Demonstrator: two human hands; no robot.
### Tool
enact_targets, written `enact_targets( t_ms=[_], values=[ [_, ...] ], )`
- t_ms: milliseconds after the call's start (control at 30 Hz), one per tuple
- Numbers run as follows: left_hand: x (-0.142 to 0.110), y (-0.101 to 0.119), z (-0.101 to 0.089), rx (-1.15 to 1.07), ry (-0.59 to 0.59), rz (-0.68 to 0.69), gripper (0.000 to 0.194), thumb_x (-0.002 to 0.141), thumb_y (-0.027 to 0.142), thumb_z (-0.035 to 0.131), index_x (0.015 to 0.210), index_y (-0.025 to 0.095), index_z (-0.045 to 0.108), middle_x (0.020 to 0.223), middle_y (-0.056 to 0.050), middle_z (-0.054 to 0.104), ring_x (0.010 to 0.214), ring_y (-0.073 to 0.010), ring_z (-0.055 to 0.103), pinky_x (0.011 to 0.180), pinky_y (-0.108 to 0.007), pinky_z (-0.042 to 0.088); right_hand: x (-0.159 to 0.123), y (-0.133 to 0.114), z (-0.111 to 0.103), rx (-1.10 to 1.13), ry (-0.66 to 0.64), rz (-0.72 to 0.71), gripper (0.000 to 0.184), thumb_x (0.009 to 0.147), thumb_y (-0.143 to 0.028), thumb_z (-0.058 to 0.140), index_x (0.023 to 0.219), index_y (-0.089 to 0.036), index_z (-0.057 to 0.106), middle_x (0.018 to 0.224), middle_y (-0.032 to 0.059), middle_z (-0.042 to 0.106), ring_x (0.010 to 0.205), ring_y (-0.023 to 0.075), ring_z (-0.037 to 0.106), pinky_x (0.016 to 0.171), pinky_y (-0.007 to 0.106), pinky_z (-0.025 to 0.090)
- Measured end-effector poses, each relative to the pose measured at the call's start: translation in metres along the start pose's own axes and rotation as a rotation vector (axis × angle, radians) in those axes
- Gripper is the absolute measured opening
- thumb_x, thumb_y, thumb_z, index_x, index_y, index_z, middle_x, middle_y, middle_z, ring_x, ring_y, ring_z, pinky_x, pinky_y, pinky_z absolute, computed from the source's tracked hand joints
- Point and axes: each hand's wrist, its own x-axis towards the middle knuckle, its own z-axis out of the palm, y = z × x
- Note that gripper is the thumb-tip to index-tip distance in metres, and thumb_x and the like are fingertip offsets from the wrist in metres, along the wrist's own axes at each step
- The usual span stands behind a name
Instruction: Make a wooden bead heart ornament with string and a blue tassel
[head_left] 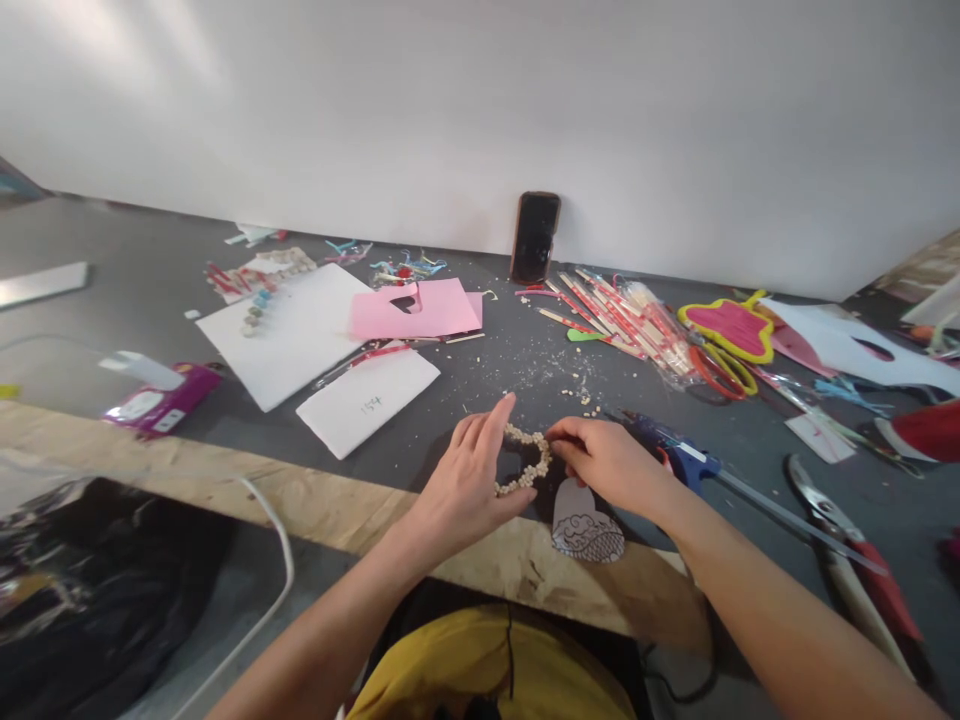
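Head: loop nr tbl edge

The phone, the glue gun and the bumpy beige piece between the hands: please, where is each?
Phone (535,238), head view: on its dark screen.
Glue gun (682,459), head view: on its body.
Bumpy beige piece (543,461), head view: on its right-hand edge.

A plain pale wall — brighter at upper left — backs a dark grey tabletop with a wooden front edge.

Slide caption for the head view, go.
Left hand and right hand hold a bumpy beige loop, blue glue gun lying nearby.
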Motion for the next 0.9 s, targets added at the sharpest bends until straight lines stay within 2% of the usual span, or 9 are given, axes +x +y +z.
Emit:
enact_targets(
  t_ms=[300, 467, 667, 767, 900],
  values=[
    [-0.001, -0.001, -0.001, -0.039, 0.037, 0.011, 0.090, 0.075, 0.030, 0.064, 0.144, 0.021, 0.007, 0.138, -0.014, 0.040, 0.125, -0.0296, 0.038, 0.103, -0.047, 0.034, 0.000, -0.003, -0.004, -0.024, 0.077, -0.032, 0.017, 0.084, -0.024, 0.046, 0.081, -0.022, 0.063, 0.071, -0.0003, 0.067, 0.060, 0.0129, 0.057, 0.056, 0.024, 0.038],
    [-0.002, -0.002, -0.003, -0.041, 0.058, 0.023, 0.090, 0.075, 0.030, 0.063, 0.144, 0.021, 0.007, 0.137, -0.014, 0.041, 0.124, -0.0290, 0.040, 0.103, -0.047, 0.035, -0.001, -0.003, -0.012, -0.012, 0.129, -0.018, 0.017, 0.086, -0.028, 0.044, 0.083, -0.022, 0.059, 0.062, -0.0022, 0.062, 0.052, 0.0111, 0.054, 0.055, 0.023, 0.039],
    [-0.005, -0.003, -0.005, -0.025, 0.045, 0.013, 0.088, 0.077, 0.030, 0.062, 0.144, 0.022, 0.006, 0.137, -0.013, 0.041, 0.123, -0.0285, 0.039, 0.103, -0.047, 0.035, -0.005, 0.006, -0.031, 0.189, 0.237, 0.069, 0.017, 0.085, -0.035, 0.047, 0.086, -0.021, 0.057, 0.059, -0.0031, 0.058, 0.050, 0.0108, 0.054, 0.051, 0.023, 0.042],
    [-0.006, -0.007, -0.004, 0.019, 0.041, 0.016, 0.087, 0.077, 0.031, 0.061, 0.144, 0.020, 0.007, 0.135, -0.013, 0.042, 0.121, -0.0291, 0.040, 0.102, -0.047, 0.035, -0.015, 0.013, -0.046, 0.347, 0.332, 0.082, 0.018, 0.084, -0.037, 0.050, 0.086, -0.020, 0.056, 0.059, -0.0031, 0.056, 0.050, 0.0104, 0.052, 0.049, 0.022, 0.042],
    [-0.006, -0.011, -0.001, 0.103, 0.037, 0.050, 0.084, 0.078, 0.031, 0.059, 0.144, 0.017, 0.010, 0.130, -0.015, 0.046, 0.119, -0.0299, 0.042, 0.102, -0.046, 0.035, -0.042, 0.018, -0.068, 0.456, 0.560, 0.058, 0.017, 0.082, -0.037, 0.055, 0.078, -0.021, 0.057, 0.060, -0.0021, 0.052, 0.051, 0.0097, 0.048, 0.049, 0.024, 0.039]
  ],
)
